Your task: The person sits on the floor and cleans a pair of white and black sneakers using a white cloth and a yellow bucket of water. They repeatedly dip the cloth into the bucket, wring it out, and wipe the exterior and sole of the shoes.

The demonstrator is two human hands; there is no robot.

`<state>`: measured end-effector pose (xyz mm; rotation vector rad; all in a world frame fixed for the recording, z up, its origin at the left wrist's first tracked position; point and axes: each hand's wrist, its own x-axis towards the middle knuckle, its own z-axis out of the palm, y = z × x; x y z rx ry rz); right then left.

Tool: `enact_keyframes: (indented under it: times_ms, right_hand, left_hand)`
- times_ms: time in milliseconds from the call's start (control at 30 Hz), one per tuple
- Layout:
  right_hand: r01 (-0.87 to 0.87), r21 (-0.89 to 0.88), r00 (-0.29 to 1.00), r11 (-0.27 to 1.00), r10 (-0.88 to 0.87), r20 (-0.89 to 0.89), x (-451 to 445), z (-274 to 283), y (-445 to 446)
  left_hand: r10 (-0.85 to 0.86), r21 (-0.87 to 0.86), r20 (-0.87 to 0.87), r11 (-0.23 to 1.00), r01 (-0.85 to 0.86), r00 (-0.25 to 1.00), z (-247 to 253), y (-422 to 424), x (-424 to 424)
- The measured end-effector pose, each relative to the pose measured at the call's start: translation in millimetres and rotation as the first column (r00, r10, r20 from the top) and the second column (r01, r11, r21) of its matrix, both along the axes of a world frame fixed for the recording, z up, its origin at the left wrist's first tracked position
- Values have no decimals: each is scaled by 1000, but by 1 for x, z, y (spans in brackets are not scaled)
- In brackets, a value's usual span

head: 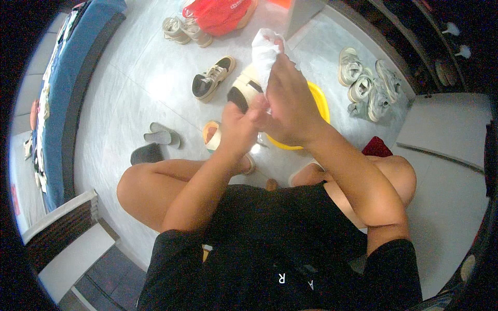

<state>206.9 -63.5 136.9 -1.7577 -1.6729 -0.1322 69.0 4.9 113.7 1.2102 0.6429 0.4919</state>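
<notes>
My left hand (242, 126) grips the near end of a cream and black sneaker (244, 90) in front of my knees. A white cloth or tissue (266, 52) is bunched in my right hand (291, 99), over the right side of that shoe. The two hands meet at the shoe's near end, and they hide much of it. Below my right hand is a yellow basin (322, 102), partly covered by the hand and forearm. A similar dark and cream sneaker (213, 79) rests on the floor to the left.
Worn pale sneakers (362, 87) are grouped at the right, beside a dark shelf (432, 46). More pale shoes (186, 31) stand near a red bag (220, 15) at the top. Grey slippers (162, 135) lie left. A blue-sided bed (70, 105) borders the far left.
</notes>
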Motion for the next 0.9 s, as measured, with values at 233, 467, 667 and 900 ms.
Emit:
enact_keyframes:
  times_ms: [233, 467, 667, 900]
  right_hand:
    - [54, -251, 993, 967, -78, -87, -15, -21, -26]
    - [161, -157, 811, 974, -221, -542, -5, -53, -42]
    - [528, -148, -61, 836, -137, -989, 3, -47, -17]
    - [473, 56, -263, 879, 201, -944, 29, -8, -11]
  left_hand:
    - [393, -289, 274, 904, -315, 878, -7, 27, 2]
    - [447, -455, 396, 854, -252, 802, 9, 38, 6]
    - [428, -472, 446, 858, -200, 786, 15, 21, 9]
    - [317, -496, 434, 866, -70, 843, -1, 4, 3]
